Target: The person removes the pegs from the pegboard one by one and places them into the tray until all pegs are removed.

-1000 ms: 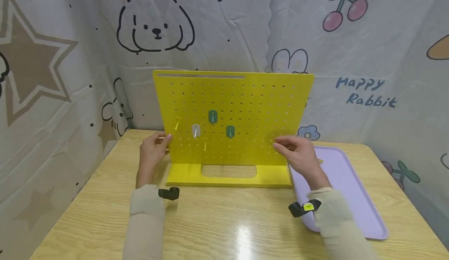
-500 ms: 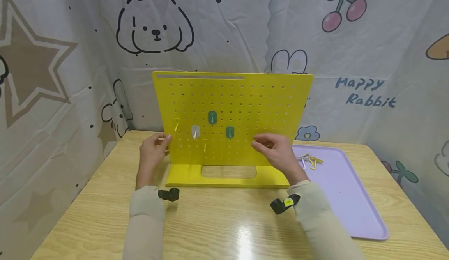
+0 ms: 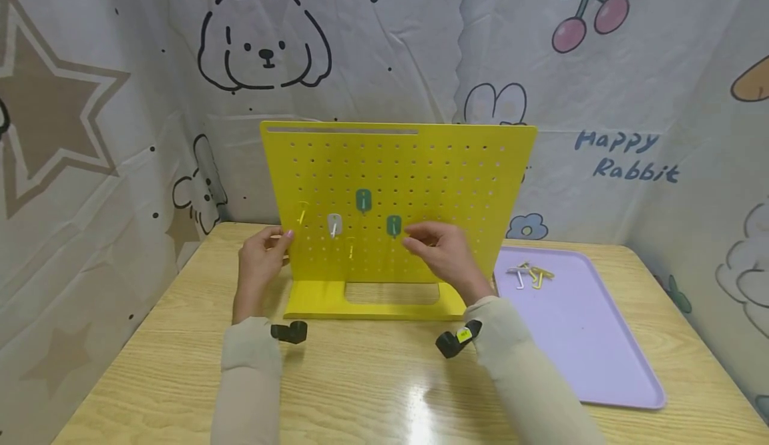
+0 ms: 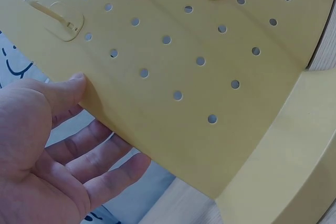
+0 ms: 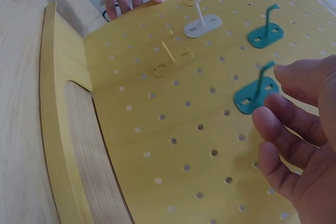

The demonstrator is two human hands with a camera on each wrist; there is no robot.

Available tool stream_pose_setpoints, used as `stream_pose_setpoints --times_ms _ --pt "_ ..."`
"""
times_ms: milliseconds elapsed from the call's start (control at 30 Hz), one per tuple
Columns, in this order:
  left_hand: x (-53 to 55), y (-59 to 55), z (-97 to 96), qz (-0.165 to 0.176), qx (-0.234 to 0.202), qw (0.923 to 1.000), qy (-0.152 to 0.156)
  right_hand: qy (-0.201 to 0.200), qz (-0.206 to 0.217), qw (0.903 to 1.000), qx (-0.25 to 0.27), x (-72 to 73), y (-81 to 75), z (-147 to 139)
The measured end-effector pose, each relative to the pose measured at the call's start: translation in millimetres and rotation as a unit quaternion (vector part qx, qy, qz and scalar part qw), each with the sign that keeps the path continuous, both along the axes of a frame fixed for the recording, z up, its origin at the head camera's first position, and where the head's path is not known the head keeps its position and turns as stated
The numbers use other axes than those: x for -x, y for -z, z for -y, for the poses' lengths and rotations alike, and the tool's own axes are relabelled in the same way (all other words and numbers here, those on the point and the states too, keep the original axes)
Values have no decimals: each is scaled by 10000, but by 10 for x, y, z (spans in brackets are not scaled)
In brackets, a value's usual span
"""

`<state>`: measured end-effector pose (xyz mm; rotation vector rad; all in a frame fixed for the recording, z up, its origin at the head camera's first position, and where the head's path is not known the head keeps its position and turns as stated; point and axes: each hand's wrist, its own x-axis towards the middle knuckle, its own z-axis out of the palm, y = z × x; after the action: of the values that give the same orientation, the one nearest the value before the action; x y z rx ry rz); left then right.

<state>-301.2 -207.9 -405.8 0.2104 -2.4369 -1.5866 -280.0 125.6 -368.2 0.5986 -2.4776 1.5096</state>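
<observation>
A yellow pegboard [image 3: 432, 185] stands upright on its base. My left hand [image 3: 260, 261] grips its left edge, thumb on the front and fingers reaching behind, as the left wrist view shows. Just right of the lower green hook [image 3: 393, 225] is my right hand [image 3: 441, 251], fingers loosely bent and nothing in them. In the right wrist view the thumb and fingertips come right up to that hook's peg. Another green hook [image 3: 363, 200] sits higher to the left. A white hook [image 3: 334, 225] and two yellow hooks, one near the left edge [image 3: 303, 213] and one lower [image 3: 351, 249], are also on the board.
To the right, a lilac tray [image 3: 591, 338] lies on the wooden table [image 3: 360, 378]. Near its far end are a white hook [image 3: 519, 277] and yellow hooks [image 3: 541, 277]. A printed curtain [image 3: 414, 45] hangs behind the table.
My right hand has moved left across the front of the pegboard, from its right side to the lower green hook, uncovering the hooks in the tray. The left hand has stayed at the edge.
</observation>
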Motion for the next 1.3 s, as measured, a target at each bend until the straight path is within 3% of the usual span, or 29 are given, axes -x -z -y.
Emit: stream_pose_setpoints --times_ms 567,800,1000,1300 --pt "18 11 -1 -39 -22 10000 -19 236 94 9997 36 38 34 209" --pt "8 1 0 23 27 10000 -23 241 -86 9996 139 29 38 227" --pt "27 1 -10 -7 -6 10000 -56 113 -354 9987 335 19 34 197" --pt "17 17 0 -52 79 10000 -30 215 -296 9992 189 -79 -34 7"
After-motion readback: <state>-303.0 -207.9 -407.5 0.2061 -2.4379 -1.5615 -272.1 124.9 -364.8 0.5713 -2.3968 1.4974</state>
